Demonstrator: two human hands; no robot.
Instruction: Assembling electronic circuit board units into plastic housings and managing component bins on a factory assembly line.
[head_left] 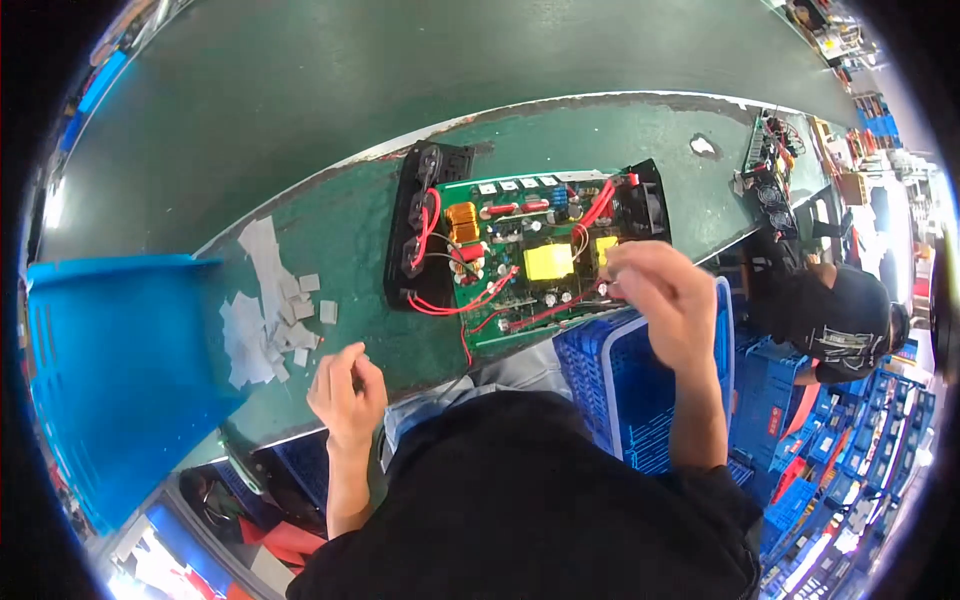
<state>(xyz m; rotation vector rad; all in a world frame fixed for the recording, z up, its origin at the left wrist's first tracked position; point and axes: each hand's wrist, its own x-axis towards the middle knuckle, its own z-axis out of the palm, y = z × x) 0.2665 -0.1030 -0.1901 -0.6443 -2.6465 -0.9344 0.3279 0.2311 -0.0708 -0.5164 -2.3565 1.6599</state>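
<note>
A green circuit board (515,235) lies on the bench in front of me, with a yellow transformer (548,262), a copper coil (462,222) and red wires on it. A black panel with round sockets (412,235) stands at its left end, and a black fan (655,200) at its right. My right hand (672,305) is over the board's near right corner, fingertips pinched by the red wiring; whatever is between them is hidden. Over the bench's near edge, apart from the board, my left hand (348,400) has its fingers curled closed; their inner side is hidden.
White paper scraps and small pale squares (290,310) lie left of the board. A blue sheet-like panel (120,360) stands far left. Beside my right arm is a blue crate (640,390). More fans and wiring (770,185) sit far right, where another person (840,320) is.
</note>
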